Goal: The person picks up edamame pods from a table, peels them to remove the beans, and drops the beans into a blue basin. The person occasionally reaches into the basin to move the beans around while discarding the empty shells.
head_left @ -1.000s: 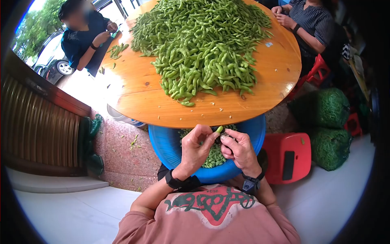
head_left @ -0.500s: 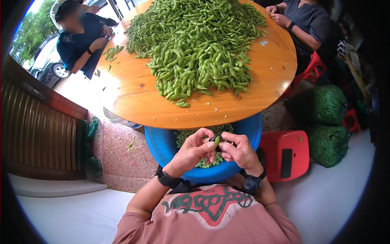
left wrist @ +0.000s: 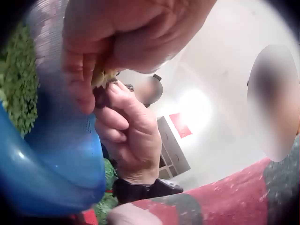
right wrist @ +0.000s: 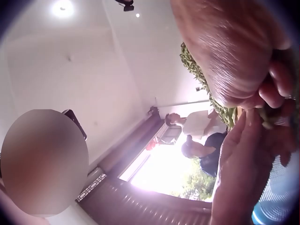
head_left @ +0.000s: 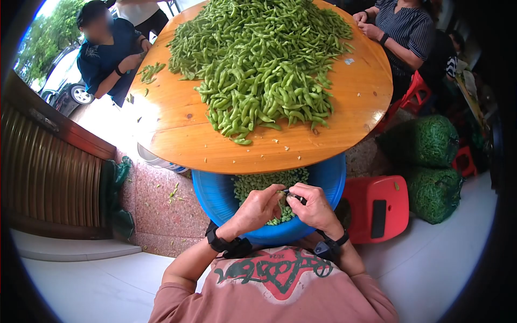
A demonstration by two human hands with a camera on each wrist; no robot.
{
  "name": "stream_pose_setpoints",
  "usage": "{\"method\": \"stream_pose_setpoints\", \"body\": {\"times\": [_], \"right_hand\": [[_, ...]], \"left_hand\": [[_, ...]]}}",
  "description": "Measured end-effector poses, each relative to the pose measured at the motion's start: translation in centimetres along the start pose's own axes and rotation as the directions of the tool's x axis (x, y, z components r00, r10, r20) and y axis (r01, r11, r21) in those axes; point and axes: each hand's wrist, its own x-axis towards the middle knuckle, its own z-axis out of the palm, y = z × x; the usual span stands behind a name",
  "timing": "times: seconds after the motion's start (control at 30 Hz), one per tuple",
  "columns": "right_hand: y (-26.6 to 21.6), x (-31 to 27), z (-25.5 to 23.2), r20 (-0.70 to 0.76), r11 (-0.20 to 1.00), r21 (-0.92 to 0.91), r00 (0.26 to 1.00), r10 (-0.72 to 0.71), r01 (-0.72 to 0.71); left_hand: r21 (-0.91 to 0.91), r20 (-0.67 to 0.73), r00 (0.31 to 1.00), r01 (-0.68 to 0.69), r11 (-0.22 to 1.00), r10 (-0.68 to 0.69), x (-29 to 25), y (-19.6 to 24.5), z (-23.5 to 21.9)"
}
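Observation:
Over the blue basin (head_left: 207, 202), both hands meet at the fingertips around a soybean pod (left wrist: 103, 78), mostly hidden by the fingers. My left hand (head_left: 260, 205) pinches the pod between thumb and fingers. From the other side my right hand (head_left: 315, 209) pinches at the same pod, its remaining fingers curled in. A small dark piece (head_left: 296, 198) shows at the right thumb and fingertips; its kind is unclear. Shelled green beans (head_left: 258, 184) cover the basin's bottom, below the hands.
A large heap of soybean pods (head_left: 258, 70) covers much of the wooden table (head_left: 172, 126). A red stool (head_left: 396, 207) stands right of the basin, with full green net bags (head_left: 433, 194) beyond. Two people (head_left: 110, 56) (head_left: 404, 32) sit at the table's far sides.
The green pod that stood out between the fingertips is now mostly covered by them. Both hands stay over the basin and have turned slightly inward. Someone in white now shows at the back left.

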Motion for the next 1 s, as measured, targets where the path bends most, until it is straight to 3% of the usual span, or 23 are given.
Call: {"method": "stream_pose_setpoints", "body": {"times": [0.07, 0.1, 0.17, 0.3, 0.37, 0.4, 0.43, 0.5, 0.53, 0.7, 0.77, 0.8, 0.83, 0.87, 0.9, 0.97, 1.0], "right_hand": [[-0.3, 0.2, 0.9, -0.126, 0.985, -0.141, 0.985, -0.116, 0.098], [-0.2, 0.3, 1.2, -0.127, 0.985, -0.141, 0.985, -0.116, 0.098], [0.1, 0.6, 1.9, -0.214, 0.962, -0.235, 0.957, -0.194, 0.142], [-0.1, 1.0, 2.6, -0.229, 0.912, -0.354, 0.926, -0.302, 0.209], [0.0, 1.2, 2.8, -0.24, 0.902, -0.378, 0.919, -0.313, 0.209], [0.1, 1.2, 2.9, -0.244, 0.891, -0.399, 0.912, -0.329, 0.215], [0.1, 1.2, 3.1, -0.25, 0.891, -0.402, 0.911, -0.329, 0.211], [0.2, 0.8, 3.6, -0.299, 0.89, -0.414, 0.895, -0.331, 0.191], [0.4, 0.7, 3.7, -0.309, 0.891, -0.406, 0.887, -0.344, 0.205], [0.0, 0.4, 2.9, -0.333, 0.892, -0.374, 0.862, -0.383, 0.252], [-0.6, 0.0, 1.7, -0.308, 0.962, -0.214, 0.923, -0.232, 0.17], [-0.1, -0.1, 1.0, -0.312, 0.968, -0.173, 0.923, -0.226, 0.179], [1.2, -0.6, 0.5, -0.29, 0.994, -0.013, 0.951, -0.104, 0.105], [1.2, -1.2, -0.4, -0.257, 0.973, 0.225, 0.961, 0.101, -0.042], [0.8, -1.9, -1.5, -0.176, 0.876, 0.443, 0.941, 0.291, -0.188], [0.3, -3.1, -4.4, -0.256, 0.85, 0.509, 0.918, 0.302, -0.137], [1.0, -3.8, -6.1, -0.345, 0.857, 0.507, 0.89, 0.299, -0.091]], "left_hand": [[-0.475, 0.049, 0.984, 0.171, 0.863, -0.168, 0.2, -0.9, 0.8], [-0.476, 0.05, 0.985, 0.171, 0.863, -0.168, 0.3, -1.3, 1.2], [-0.761, 0.041, 0.98, 0.156, 0.63, -0.193, 0.4, -1.8, 1.9], [-0.775, -0.03, 0.975, 0.117, 0.621, -0.22, 0.8, -1.5, 2.4], [-0.602, -0.108, 0.975, 0.091, 0.794, -0.194, 0.9, -0.7, 2.4], [-0.798, -0.065, 0.959, 0.115, 0.591, -0.274, 1.1, -0.5, 2.6], [-0.798, -0.059, 0.961, 0.117, 0.592, -0.27, 1.2, -0.5, 2.6], [-0.692, -0.108, 0.978, 0.055, 0.72, -0.179, 1.3, 0.1, 2.2], [-0.905, 0.002, 0.96, 0.121, 0.409, -0.281, 1.2, 0.7, 2.2], [-0.847, -0.017, 0.981, 0.089, 0.525, -0.194, 1.3, -2.1, 2.8], [-0.784, 0.015, 0.981, 0.133, 0.607, -0.195, 1.2, -2.2, 3.0], [-0.756, 0.013, 0.982, 0.133, 0.641, -0.188, 1.2, -2.0, 3.1], [-0.756, 0.013, 0.982, 0.133, 0.641, -0.189, 1.1, -1.8, 3.0], [-0.677, 0.039, 0.989, 0.131, 0.724, -0.142, 1.0, -1.6, 2.9], [-0.59, 0.07, 0.993, 0.12, 0.798, -0.097, 0.9, -1.4, 2.7], [-0.509, 0.102, 0.987, 0.159, 0.846, -0.125, 0.6, -1.3, 1.8], [-0.227, 0.089, 0.995, -0.019, 0.974, 0.04, 0.4, -1.2, 1.3]]}}
